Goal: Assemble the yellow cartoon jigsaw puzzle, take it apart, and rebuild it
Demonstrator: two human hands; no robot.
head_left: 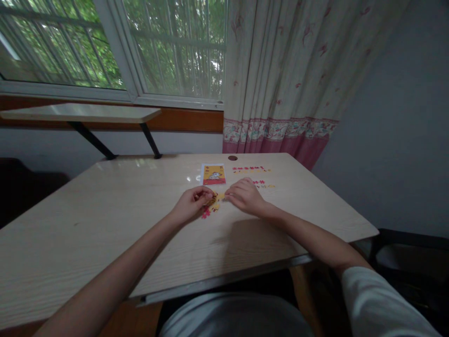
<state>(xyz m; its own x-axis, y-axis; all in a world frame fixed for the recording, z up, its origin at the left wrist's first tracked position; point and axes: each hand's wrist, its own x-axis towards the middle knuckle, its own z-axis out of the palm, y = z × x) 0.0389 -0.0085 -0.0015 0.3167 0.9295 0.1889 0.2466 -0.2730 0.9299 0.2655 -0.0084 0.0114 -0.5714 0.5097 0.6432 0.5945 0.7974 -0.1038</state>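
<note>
My left hand is curled at the middle of the desk, its thumb and fingers closed on some small yellow and dark jigsaw pieces. Across from it, my right hand has its fingertips pinched at the edge of a yellow jigsaw piece. Red jigsaw pieces lie just below the left fingers. Behind the hands lies a picture card, yellow and red with a white animal on it. The fingers partly hide the pieces between them.
To the right are rows of red jigsaw pieces and yellow ones. More red pieces show beyond my right hand. The desk has a round cable hole at its back edge and a raised shelf at the left.
</note>
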